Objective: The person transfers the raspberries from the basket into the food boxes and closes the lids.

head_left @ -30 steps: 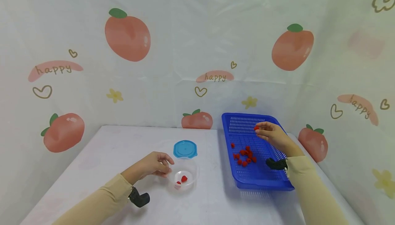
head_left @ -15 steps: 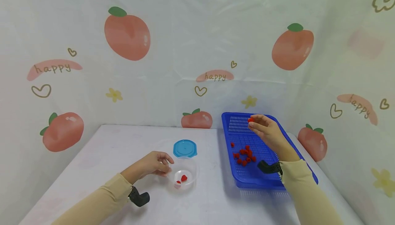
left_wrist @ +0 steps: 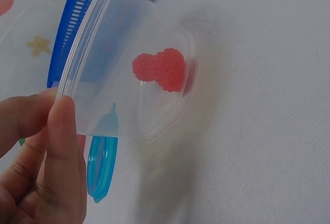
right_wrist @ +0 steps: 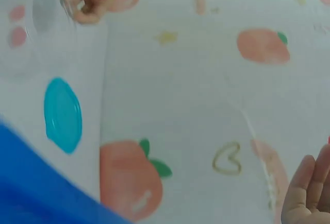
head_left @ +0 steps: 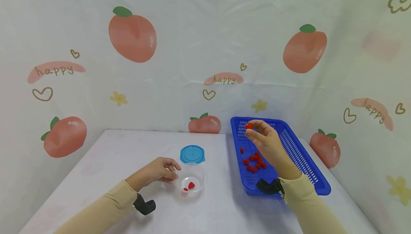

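Note:
My left hand (head_left: 159, 171) pinches the rim of a clear round plastic container (left_wrist: 118, 54) between thumb and fingers. Inside lie two red raspberries (left_wrist: 169, 69), seen through the wall in the left wrist view. My right hand (head_left: 268, 143) is raised over the blue basket, pinching one raspberry (head_left: 248, 126) at the fingertips. Below it, several more raspberries (head_left: 254, 170) are scattered on the floor of the blue perforated basket (head_left: 316, 169). In the right wrist view only part of the right hand (right_wrist: 309, 190) shows at the lower right corner.
A blue lid (head_left: 192, 154) lies on the white table (head_left: 128, 148) just behind the container. The basket stands at the right, near the back. A white printed curtain (head_left: 179, 48) closes off the far side and both flanks.
My right hand has travelled left across the basket with the raspberry, rising slightly at first. The left hand and the container have stayed in place.

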Motion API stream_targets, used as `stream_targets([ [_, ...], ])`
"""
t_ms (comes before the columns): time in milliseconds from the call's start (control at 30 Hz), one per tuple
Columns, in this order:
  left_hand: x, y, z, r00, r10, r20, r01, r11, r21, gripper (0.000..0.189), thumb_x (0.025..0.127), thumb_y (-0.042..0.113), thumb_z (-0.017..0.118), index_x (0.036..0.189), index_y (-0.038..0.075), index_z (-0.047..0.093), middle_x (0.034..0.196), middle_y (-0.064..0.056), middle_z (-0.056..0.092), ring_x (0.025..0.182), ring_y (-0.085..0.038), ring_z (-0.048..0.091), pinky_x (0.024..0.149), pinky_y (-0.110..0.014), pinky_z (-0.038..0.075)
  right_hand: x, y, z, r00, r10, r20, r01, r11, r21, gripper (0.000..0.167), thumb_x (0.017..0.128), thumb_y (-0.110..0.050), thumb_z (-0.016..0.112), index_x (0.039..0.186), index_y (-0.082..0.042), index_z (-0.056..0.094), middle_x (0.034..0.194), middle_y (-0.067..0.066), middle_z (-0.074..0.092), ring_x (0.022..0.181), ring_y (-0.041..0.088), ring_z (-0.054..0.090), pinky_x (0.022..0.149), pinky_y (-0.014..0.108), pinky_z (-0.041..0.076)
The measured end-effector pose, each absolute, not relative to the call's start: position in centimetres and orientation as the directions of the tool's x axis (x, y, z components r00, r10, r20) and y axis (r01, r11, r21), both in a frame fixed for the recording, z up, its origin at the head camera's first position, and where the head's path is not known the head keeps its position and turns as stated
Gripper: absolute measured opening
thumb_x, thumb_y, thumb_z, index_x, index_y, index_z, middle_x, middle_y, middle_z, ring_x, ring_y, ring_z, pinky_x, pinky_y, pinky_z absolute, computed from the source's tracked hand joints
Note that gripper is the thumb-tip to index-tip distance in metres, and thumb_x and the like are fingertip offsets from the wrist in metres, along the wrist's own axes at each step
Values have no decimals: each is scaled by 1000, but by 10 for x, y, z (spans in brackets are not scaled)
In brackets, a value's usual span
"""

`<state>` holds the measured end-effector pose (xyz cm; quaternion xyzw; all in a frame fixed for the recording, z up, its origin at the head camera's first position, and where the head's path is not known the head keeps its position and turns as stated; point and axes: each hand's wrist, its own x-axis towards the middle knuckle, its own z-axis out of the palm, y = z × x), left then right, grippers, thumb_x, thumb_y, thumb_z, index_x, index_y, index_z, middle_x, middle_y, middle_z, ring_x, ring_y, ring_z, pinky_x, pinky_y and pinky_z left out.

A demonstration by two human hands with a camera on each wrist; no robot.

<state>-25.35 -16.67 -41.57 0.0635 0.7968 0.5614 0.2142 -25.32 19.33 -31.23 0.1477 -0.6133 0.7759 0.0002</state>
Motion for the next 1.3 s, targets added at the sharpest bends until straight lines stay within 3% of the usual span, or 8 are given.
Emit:
stream_targets([
  [467, -253, -167, -415, -898, 354, -262, -125, 365, 922, 30, 82, 3, 71, 110, -6, 61, 79, -5, 56, 67, -15, 62, 69, -28, 59, -232, 144, -340, -959, -200, 202, -150, -245, -958, 19, 92, -2, 62, 103, -18, 60, 103, -2, 60, 99, 12, 59, 91, 22, 52],
  [600, -253, -167, -415, -898, 355, -261, -124, 365, 923, 30, 82, 3, 71, 110, -6, 61, 78, -5, 55, 67, -15, 62, 68, -28, 59, -227, 130, -354, -968, -196, 157, -117, -200, -973, 19, 91, -3, 63, 108, -9, 59, 102, 0, 62, 99, 14, 59, 90, 22, 53],
  [900, -252, -166, -415, -901, 344, -265, -130, 369, 920, 30, 82, 3, 72, 109, -5, 62, 78, -5, 56, 67, -15, 61, 68, -28, 59, -217, 104, -389, -949, -306, 71, -56, -59, -997, 38, 89, -4, 66, 119, 12, 50, 105, 4, 59, 95, 16, 63, 88, 20, 52],
  [1133, -253, -166, -415, -901, 343, -263, -131, 365, 922, 30, 82, 2, 71, 109, -6, 61, 78, -5, 56, 67, -15, 61, 67, -27, 59, -214, 95, -410, -949, -314, 36, -45, 23, -999, 40, 87, -7, 69, 117, 12, 53, 101, 5, 63, 88, 17, 63, 83, 19, 53],
  [1300, -253, -166, -415, -902, 341, -263, -131, 366, 921, 30, 82, 1, 71, 109, -7, 61, 77, -5, 56, 67, -15, 61, 67, -27, 59, -216, 93, -421, -942, -333, 32, -36, 6, -999, 40, 85, -5, 69, 115, 15, 53, 96, 2, 63, 81, 13, 61, 81, 19, 53],
])
